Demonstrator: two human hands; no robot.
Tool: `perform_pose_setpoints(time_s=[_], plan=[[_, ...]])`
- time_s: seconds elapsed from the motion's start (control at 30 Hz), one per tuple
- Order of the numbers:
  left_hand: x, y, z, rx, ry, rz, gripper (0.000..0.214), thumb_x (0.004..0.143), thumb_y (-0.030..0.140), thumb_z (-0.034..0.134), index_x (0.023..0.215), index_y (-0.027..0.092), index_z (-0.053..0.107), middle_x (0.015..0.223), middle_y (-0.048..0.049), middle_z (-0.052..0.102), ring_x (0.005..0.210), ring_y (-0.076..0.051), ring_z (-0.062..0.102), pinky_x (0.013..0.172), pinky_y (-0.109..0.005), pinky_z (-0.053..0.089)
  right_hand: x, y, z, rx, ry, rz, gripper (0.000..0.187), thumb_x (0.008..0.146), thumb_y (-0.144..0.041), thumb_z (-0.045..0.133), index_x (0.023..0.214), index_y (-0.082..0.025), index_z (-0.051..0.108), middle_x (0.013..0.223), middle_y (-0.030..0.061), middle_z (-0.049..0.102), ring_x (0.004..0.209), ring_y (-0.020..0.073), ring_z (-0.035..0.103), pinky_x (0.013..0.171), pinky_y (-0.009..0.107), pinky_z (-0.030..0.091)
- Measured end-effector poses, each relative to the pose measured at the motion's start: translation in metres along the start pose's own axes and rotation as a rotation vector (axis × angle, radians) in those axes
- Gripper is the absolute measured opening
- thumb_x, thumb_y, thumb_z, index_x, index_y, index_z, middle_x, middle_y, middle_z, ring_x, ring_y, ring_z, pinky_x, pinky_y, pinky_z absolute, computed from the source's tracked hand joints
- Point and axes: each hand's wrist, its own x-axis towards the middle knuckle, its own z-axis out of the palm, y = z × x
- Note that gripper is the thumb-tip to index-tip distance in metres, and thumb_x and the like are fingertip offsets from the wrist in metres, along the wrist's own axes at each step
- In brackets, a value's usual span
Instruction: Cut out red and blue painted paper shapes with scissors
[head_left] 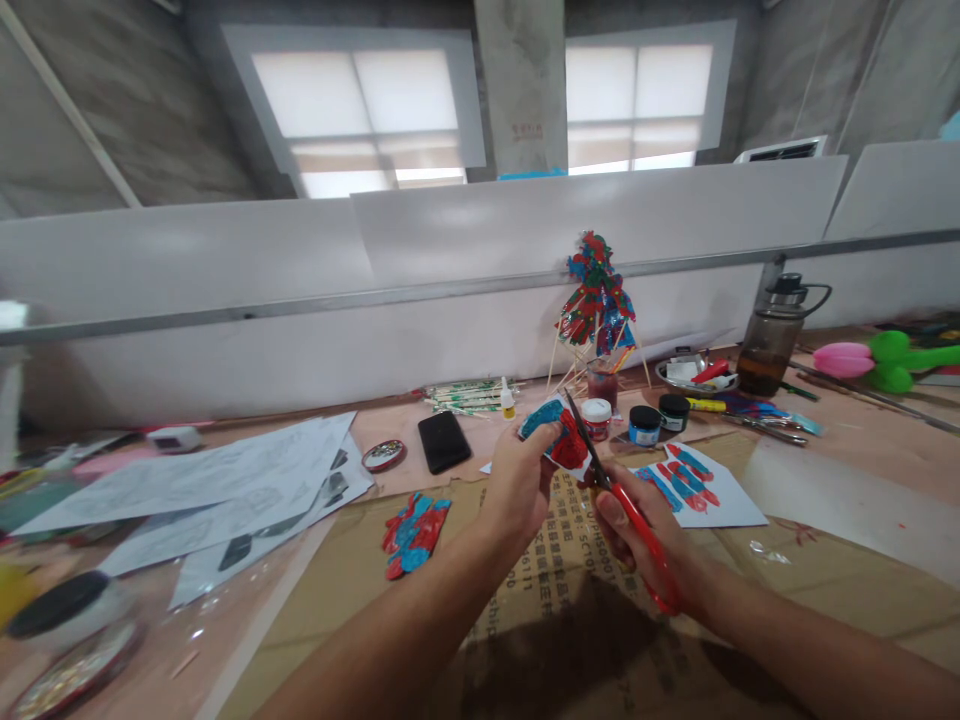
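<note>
My left hand (517, 478) pinches a piece of paper painted red and blue (553, 432), held up above the cardboard sheet (780, 590). My right hand (630, 530) grips red-handled scissors (637, 525), whose blades reach up into the painted paper's right edge. A cut-out painted red and blue (412, 533) lies on the cardboard to the left of my arms. A white sheet with red and blue stripes (694, 485) lies just right of the scissors.
A black phone (443, 441), a round tin lid (383, 455), small paint jars (645, 423), a glue bottle (508, 399), a dark water bottle (772, 335) and a cup of painted sticks (598, 310) stand along the back. Printed sheets (225, 480) spread at left.
</note>
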Motion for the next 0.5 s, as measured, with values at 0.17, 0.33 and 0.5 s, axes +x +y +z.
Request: perform_pose_setpoints(time_s=[0.17,0.33,0.5], plan=[[0.0007,-0.0002,-0.0004,0.005,-0.005,0.0,0.022,0.058,0.018,0.073,0.078,0.015,0.065,0.073,-0.0007,0.068,0.061,-0.011,0.06,0.062,-0.023,0.048,0.0007,-0.0015,0.0008,0.05,-0.032,0.045,0.047,0.086,-0.064,0.058,0.107,-0.023,0.06,0.055,-0.0071,0.037,0.044,0.0096,0.028,0.042,0.024,0.027],[0.0014,-0.0012,-0.0015,0.018,-0.006,0.0,0.022,0.058,0.018,0.073,0.078,0.014,0.065,0.072,-0.0006,0.067,0.06,-0.011,0.06,0.059,-0.023,0.047,-0.0009,-0.0025,0.0,0.054,-0.04,0.086,0.046,0.086,-0.063,0.058,0.109,-0.023,0.059,0.055,-0.008,0.035,0.043,0.009,0.027,0.041,0.023,0.026],[0.0015,-0.0001,-0.0023,0.023,-0.013,0.005,0.021,0.059,0.018,0.074,0.077,0.015,0.063,0.069,0.0005,0.066,0.058,-0.011,0.058,0.056,-0.023,0.047,-0.0016,0.0016,-0.0024,0.064,-0.049,0.097,0.042,0.088,-0.061,0.057,0.107,-0.023,0.058,0.056,-0.0079,0.035,0.042,0.0079,0.027,0.038,0.022,0.024]])
